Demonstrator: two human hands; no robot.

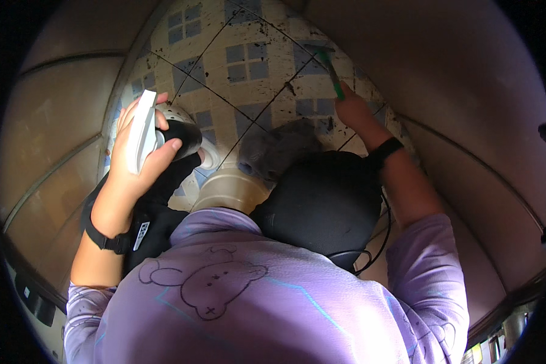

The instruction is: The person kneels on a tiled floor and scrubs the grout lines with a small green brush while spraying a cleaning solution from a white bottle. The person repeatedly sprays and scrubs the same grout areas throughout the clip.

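My left hand is wrapped around a white and black handheld device, raised above my left foot; its exact kind is unclear. In my right hand is the green handle of a scraper. The scraper's dark, wide head rests at or just above the tiled floor, near the right-hand panel. Dark specks and flakes of dirt are scattered over these pale and blue tiles. Part of a white perforated shoe shows behind the device.
Brown panels rise on the left and right, narrowing the floor between them. A beige cylindrical container or stool stands between my black-clad legs. Beside my right knee is a bunched grey cloth or bag. A black cable hangs near my right arm.
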